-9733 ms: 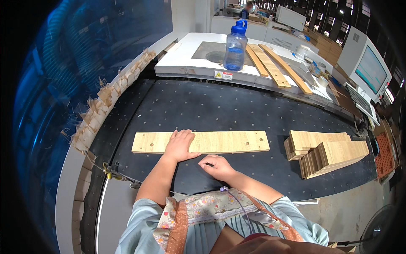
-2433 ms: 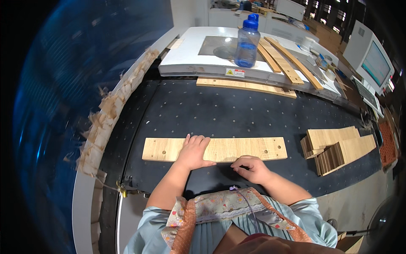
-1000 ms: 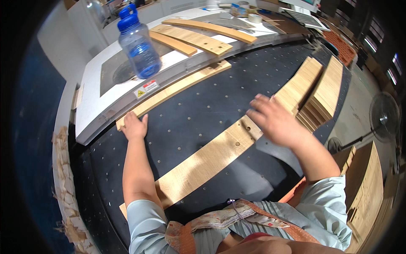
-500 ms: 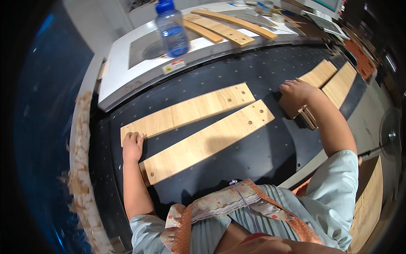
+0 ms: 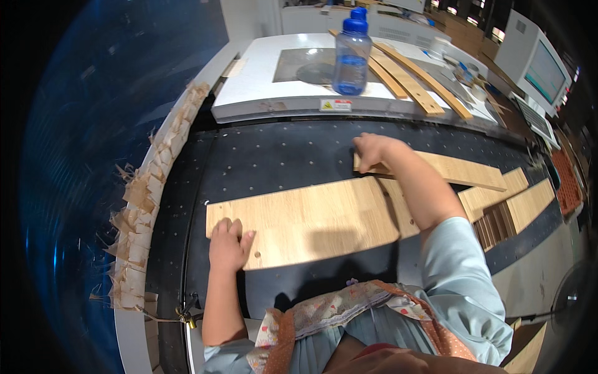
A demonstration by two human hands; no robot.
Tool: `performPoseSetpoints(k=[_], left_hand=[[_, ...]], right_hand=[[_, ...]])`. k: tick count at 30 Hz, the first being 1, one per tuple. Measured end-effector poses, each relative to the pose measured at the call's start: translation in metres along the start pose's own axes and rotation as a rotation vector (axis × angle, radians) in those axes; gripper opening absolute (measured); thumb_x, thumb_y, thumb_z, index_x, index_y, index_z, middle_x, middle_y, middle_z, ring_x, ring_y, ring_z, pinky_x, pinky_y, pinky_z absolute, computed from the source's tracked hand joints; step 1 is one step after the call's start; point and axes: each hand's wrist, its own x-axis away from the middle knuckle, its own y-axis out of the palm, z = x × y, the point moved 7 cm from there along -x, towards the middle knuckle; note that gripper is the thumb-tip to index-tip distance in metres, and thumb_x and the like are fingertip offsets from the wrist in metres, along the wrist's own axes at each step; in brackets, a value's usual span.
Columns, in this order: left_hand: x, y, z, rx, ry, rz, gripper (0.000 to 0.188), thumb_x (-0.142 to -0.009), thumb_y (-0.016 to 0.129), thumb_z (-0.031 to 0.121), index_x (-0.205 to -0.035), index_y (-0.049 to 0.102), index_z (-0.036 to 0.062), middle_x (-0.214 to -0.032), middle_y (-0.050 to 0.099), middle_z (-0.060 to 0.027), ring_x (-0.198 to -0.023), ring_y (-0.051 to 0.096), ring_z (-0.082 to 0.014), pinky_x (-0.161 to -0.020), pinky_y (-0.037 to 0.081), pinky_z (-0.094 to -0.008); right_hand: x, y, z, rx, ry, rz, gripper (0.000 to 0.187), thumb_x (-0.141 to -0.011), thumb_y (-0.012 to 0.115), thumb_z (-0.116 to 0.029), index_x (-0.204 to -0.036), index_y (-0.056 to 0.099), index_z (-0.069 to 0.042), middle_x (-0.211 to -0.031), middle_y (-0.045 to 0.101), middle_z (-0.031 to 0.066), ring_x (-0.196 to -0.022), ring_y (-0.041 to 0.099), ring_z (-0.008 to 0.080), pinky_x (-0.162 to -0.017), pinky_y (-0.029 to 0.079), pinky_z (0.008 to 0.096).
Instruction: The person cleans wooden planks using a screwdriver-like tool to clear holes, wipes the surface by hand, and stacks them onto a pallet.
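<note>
"Head view: what lies nearest?"

"The left hand (image 5: pixel 230 246), on the left end of what look like two pale wooden boards (image 5: pixel 299 212), edge to edge on the black studded counter (image 5: pixel 280 153). Its fingers rest on the wood; I can't tell whether they grip or only steady it."

"And beyond?"

"Stacked boards (image 5: pixel 529 207) to the right, then the right hand (image 5: pixel 375 153), well apart from the left and clamped on the left end of a single board (image 5: pixel 467 172). That board's right end overlaps the stack; its forearm crosses the pair."

"So which step is this?"

"I'd judge it to be laying boards out side by side. The next move seems to call for drawing that right end clear of the stack, then lowering the board flat without nudging the pair."

"Any containers?"

"A perforated orange-red crate (image 5: pixel 564 181) at far right, contents unclear. Farther back, on the white machine deck (image 5: pixel 249 68), a blue-capped water bottle (image 5: pixel 351 68), apparently partly filled, stands left of some narrow boards (image 5: pixel 417 93)."
</note>
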Motion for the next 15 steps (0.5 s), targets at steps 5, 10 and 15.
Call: performPoseSetpoints(k=[5,10,15], left_hand=[[0.043,-0.003,-0.006,0.035,-0.044,0.066,0.048,-0.083,0.062,0.038,-0.116,0.055,0.0038,-0.123,0.047,-0.0211,-0.118,0.042,-0.0420,-0.097,0.035,-0.0494],[0.057,0.000,-0.005,0.018,-0.094,0.064,0.051,-0.082,0.064,0.035,-0.123,0.052,0.0066,-0.131,0.043,-0.0213,-0.126,0.037,-0.0423,-0.105,0.027,-0.0552],[0.079,-0.004,-0.019,0.094,-0.147,0.056,0.058,-0.081,0.065,0.034,-0.128,0.049,0.0056,-0.138,0.038,-0.0214,-0.130,0.033,-0.0407,-0.108,0.023,-0.0545]], right_hand=[[-0.089,-0.008,-0.102,0.024,-0.173,0.121,0.068,-0.061,0.077,-0.031,-0.119,0.055,-0.005,-0.116,0.059,0.0182,-0.115,0.053,0.0326,-0.095,0.046,0.0405],[-0.101,-0.011,-0.175,-0.119,-0.409,0.467,0.063,-0.072,0.072,-0.028,-0.126,0.048,-0.004,-0.118,0.055,0.0179,-0.116,0.049,0.0352,-0.097,0.040,0.0417],[-0.074,-0.002,-0.061,0.012,-0.374,0.383,0.077,-0.064,0.078,-0.042,-0.126,0.049,-0.007,-0.120,0.054,0.0174,-0.123,0.043,0.0359,-0.102,0.035,0.0461]])
